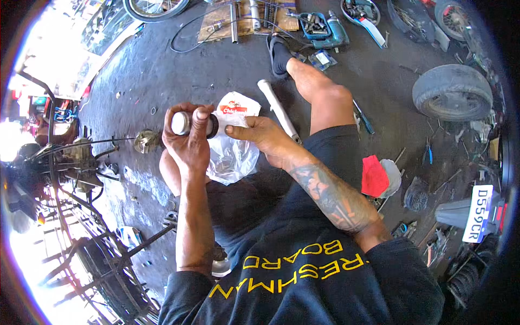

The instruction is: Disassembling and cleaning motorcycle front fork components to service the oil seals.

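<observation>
My left hand is wrapped round a short metal cylinder with a pale rounded end and a dark ring towards its other side. My right hand is closed, thumb and fingers pinching a thin clear plastic bag with a white, red-printed part at its top. The bag hangs between my two hands, just right of the cylinder. On the floor beyond my right hand lies a long silver tube, tilted, apart from both hands.
A board with metal tubes lies at the far side, beside a teal power drill and a blue tray of parts. A wheel with a tyre, a red cloth and pliers lie right. Motorcycle framework stands left.
</observation>
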Tool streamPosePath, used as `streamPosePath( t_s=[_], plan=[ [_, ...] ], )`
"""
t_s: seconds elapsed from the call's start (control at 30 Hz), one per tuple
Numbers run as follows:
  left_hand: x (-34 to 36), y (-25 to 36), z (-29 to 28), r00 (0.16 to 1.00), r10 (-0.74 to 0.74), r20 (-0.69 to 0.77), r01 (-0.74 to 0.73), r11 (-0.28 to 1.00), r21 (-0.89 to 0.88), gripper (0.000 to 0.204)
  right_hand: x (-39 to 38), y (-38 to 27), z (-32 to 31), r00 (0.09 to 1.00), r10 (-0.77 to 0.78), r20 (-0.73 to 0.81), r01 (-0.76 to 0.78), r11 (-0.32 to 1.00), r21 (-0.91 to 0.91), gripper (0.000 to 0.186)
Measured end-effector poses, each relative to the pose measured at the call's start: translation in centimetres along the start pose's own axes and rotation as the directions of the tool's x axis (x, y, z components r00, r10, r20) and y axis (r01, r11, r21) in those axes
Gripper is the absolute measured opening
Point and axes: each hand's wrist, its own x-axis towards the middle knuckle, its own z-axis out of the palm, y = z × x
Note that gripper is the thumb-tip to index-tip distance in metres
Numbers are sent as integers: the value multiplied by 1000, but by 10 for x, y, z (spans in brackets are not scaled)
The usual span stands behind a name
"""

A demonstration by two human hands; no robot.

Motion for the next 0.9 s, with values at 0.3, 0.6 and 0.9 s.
streamPosePath(
  t_s=[0.3,0.6,0.9],
  plan=[
    [-13,-12,25,964,87,-253,-65,993,96,19,2,3,10,932,-268,-244,173,921,-350,19],
    [5,-14,-1,963,106,-246,-72,987,142,17,61,41,-26,753,-657,-38,304,399,-865,18],
    [6,-40,-43,926,55,-375,-37,998,55,17,25,38,-31,968,148,202,-218,896,387,47]
  ],
)
